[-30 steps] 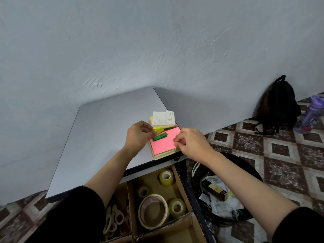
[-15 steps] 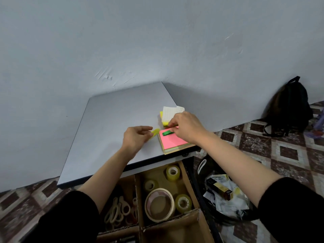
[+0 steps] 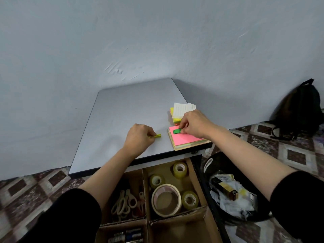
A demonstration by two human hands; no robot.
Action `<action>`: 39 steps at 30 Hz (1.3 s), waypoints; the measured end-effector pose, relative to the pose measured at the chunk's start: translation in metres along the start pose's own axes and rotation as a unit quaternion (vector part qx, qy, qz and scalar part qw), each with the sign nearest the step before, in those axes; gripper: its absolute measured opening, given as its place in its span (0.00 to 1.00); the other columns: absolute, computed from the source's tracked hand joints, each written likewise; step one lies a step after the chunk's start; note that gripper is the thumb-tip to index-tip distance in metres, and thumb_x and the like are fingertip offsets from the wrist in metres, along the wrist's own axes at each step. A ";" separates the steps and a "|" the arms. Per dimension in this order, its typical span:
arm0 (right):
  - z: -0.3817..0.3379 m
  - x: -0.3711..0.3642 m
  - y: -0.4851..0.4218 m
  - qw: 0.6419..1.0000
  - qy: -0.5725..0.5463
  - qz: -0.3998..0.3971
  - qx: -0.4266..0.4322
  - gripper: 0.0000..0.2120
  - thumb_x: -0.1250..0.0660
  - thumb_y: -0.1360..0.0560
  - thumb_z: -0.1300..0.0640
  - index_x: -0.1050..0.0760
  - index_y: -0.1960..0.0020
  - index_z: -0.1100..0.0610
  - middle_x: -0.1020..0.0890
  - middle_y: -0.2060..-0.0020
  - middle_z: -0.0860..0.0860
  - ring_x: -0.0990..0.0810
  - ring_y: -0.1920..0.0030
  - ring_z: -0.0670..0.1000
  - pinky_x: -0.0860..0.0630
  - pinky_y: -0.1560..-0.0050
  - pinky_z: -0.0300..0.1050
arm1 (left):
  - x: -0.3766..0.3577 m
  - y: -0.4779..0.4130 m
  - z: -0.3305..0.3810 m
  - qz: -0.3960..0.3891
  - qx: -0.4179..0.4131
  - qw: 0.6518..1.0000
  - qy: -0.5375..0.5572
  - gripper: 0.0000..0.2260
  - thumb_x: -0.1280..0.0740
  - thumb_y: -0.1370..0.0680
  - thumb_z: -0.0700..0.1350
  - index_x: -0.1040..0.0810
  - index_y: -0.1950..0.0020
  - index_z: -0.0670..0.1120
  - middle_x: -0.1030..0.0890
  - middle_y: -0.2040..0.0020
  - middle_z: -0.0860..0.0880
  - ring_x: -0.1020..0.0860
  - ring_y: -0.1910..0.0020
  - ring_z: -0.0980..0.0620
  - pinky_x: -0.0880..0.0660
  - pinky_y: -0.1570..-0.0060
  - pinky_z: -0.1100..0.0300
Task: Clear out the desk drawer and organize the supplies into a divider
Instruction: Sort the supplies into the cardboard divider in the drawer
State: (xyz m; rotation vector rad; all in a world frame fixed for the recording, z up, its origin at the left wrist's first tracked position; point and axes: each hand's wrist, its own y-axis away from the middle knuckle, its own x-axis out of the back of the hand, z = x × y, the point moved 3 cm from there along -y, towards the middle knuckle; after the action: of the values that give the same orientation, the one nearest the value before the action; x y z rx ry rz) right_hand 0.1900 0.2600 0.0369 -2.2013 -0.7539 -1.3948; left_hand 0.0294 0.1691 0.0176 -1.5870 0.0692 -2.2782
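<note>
Head view: I noted the left hand (image 3: 139, 137) pinching a yellow flag strip (image 3: 157, 136) on the desk (image 3: 122, 111), and the right hand (image 3: 194, 124) pinching a green flag strip (image 3: 176, 131) atop the pink pad (image 3: 185, 138). The divider (image 3: 145, 190) below held tape rolls (image 3: 180, 175) and scissors (image 3: 122, 199); print on the white slip (image 3: 180, 109) was unreadable.

Dim, soft, even light with a cool grey-blue cast. The left hand (image 3: 138, 136) throws only a faint, blurred shadow onto the counter (image 3: 122, 109), while the cardboard divider (image 3: 145, 190) below sits in deeper shade. Wide-angle distortion bends the edges, where detail softens
</note>
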 end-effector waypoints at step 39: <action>-0.013 -0.119 0.137 0.895 -0.363 -0.206 -0.156 0.08 0.32 0.30 0.74 0.22 0.53 0.64 0.20 0.68 0.61 0.21 0.78 0.48 0.26 0.77 0.35 | -0.038 0.208 0.003 -0.270 0.031 0.961 0.055 0.07 0.28 0.28 0.46 0.16 0.51 0.48 0.16 0.56 0.51 0.22 0.60 0.60 0.31 0.59 0.76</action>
State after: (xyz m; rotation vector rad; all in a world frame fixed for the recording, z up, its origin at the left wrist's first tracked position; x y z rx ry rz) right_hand 0.2282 0.1221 -0.0754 -2.9940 -1.3951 -0.8545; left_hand 0.0986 -0.0122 -0.0657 -1.5887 -0.4581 -2.7370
